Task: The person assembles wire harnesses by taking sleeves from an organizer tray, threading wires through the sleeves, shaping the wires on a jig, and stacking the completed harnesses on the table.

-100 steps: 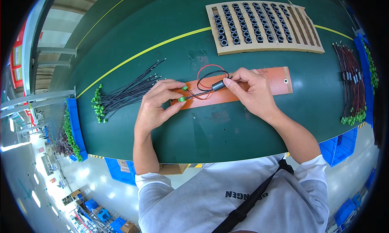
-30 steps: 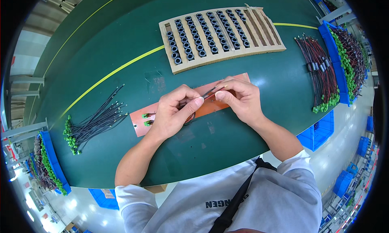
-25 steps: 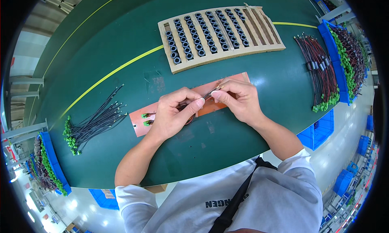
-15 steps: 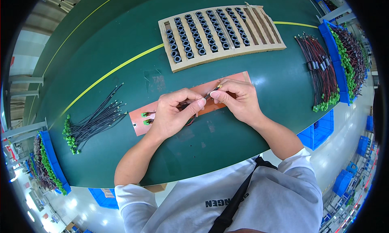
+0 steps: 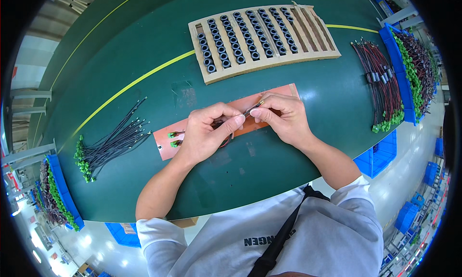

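Note:
Both hands meet over a copper-coloured board (image 5: 166, 151) on the green table. Between thumb and fingers, my left hand (image 5: 210, 132) pinches a bundle of thin dark wires (image 5: 251, 108). At the bundle's other end, my right hand (image 5: 285, 117) is closed on the wire ends, where small gold-coloured tips show. Two green connectors (image 5: 173, 135) lie on the board's left end, their leads running under my left hand. A loop of red and black wire hangs beneath that hand. My fingers hide part of the wires.
Beyond the board stands a tray (image 5: 269, 61) with rows of black rings. Black wires with green connectors (image 5: 113, 144) lie at left; red-and-black wires with grey cylinders (image 5: 380, 79) lie at right. Blue bins (image 5: 395, 75) full of wires flank the table (image 5: 288, 185).
Both hands keep nearly the same pose over the board. The fingertips have shifted slightly at the wires, and less of the gold-coloured tips shows.

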Motion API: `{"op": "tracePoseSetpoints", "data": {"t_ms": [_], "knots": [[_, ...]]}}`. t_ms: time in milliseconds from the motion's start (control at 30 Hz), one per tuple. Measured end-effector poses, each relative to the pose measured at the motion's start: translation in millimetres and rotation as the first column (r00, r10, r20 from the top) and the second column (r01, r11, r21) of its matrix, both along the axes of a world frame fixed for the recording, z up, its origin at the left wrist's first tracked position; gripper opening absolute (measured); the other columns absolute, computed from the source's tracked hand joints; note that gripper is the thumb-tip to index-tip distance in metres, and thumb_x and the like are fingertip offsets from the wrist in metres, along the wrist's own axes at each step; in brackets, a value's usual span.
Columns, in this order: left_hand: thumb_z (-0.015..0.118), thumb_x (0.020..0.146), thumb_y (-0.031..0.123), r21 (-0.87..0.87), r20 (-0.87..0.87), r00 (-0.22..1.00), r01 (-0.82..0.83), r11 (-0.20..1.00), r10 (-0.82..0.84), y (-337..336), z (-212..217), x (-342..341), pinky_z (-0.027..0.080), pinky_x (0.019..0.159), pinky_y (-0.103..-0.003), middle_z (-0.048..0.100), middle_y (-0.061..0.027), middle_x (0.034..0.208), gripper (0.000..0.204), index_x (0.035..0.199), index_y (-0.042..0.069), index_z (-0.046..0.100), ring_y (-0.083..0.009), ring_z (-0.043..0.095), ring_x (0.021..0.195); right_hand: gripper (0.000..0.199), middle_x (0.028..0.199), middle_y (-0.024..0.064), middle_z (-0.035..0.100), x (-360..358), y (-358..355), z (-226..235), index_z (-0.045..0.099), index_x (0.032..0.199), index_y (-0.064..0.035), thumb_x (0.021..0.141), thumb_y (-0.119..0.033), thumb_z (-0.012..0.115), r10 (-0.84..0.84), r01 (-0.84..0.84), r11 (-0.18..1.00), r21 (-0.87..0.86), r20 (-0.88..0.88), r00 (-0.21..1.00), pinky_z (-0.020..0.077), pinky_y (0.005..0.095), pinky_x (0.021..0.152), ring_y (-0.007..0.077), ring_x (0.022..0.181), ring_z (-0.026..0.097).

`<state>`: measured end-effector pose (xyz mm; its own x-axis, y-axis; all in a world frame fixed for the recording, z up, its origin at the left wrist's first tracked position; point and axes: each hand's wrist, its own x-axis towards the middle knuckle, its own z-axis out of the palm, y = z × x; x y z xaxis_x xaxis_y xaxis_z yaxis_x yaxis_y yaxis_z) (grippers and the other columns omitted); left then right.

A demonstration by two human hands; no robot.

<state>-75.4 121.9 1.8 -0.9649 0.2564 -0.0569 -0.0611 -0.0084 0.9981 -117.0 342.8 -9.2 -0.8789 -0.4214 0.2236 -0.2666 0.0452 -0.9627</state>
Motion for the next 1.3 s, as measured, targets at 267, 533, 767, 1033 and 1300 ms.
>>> {"op": "tracePoseSetpoints", "data": {"t_ms": [267, 533, 767, 1033, 1300], "knots": [[0.068, 0.100, 0.007, -0.030, 0.026, 0.999, 0.037, 0.999, -0.037, -3, 3, -2, 0.050, 0.062, -0.024, 0.071, -0.0073, 0.086, 0.009, 0.099, -0.002, 0.070, -0.0096, 0.064, 0.070, 0.013, 0.078, 0.0065, 0.071, 0, 0, 1, 0.072, 0.087, 0.0022, 0.094, -0.009, 0.075, -0.003, 0.003, 1.000, 0.030, 0.015, 1.000, 0.0492, 0.0240, 0.058, 0.0094, 0.067, 0.065], [0.056, 0.106, 0.010, 0.146, 0.023, 0.985, -0.171, 0.974, 0.169, 0, 13, -7, 0.055, 0.084, -0.030, 0.072, -0.0163, 0.111, 0.011, 0.109, -0.001, 0.060, -0.0168, 0.069, 0.097, 0.020, 0.069, 0.0027, 0.063, -4, 10, 13, 0.065, 0.080, 0.0008, 0.093, -0.010, 0.074, -0.057, 0.095, 0.975, 0.201, -0.185, 0.981, 0.0441, 0.0262, 0.055, 0.0088, 0.061, 0.056], [0.079, 0.080, 0.001, -0.480, -0.651, 0.749, -0.275, 0.833, -0.128, -26, 29, 23, 0.055, 0.080, -0.037, 0.067, -0.0133, 0.108, 0.016, 0.093, 0.002, 0.071, -0.0289, 0.066, 0.095, 0.025, 0.068, 0.0047, 0.062, -6, 16, 10, 0.061, 0.074, 0.0011, 0.092, -0.011, 0.073, -0.033, 0.043, 0.973, 0.227, -0.047, 0.998, 0.0428, 0.0300, 0.055, 0.0116, 0.058, 0.054], [0.082, 0.079, 0.000, -0.497, -0.691, 0.719, -0.398, 0.771, -0.074, -12, 14, 28, 0.056, 0.076, -0.036, 0.072, -0.0122, 0.103, 0.023, 0.099, -0.001, 0.073, -0.0272, 0.070, 0.089, 0.021, 0.071, 0.0061, 0.064, -9, 19, 7, 0.063, 0.078, 0.0008, 0.093, -0.011, 0.073, 0.001, 0.038, 0.969, 0.245, -0.156, 0.988, 0.0420, 0.0311, 0.057, 0.0134, 0.059, 0.054], [0.081, 0.080, -0.002, -0.504, -0.703, 0.711, -0.497, 0.707, -0.002, -5, 12, 27, 0.058, 0.076, -0.037, 0.072, -0.0134, 0.102, 0.020, 0.098, -0.001, 0.072, -0.0277, 0.070, 0.089, 0.019, 0.073, 0.0048, 0.065, -10, 18, 8, 0.064, 0.081, 0.0001, 0.094, -0.010, 0.072, 0.026, 0.017, 0.963, 0.268, -0.157, 0.987, 0.0403, 0.0295, 0.054, 0.0120, 0.060, 0.053]]}}
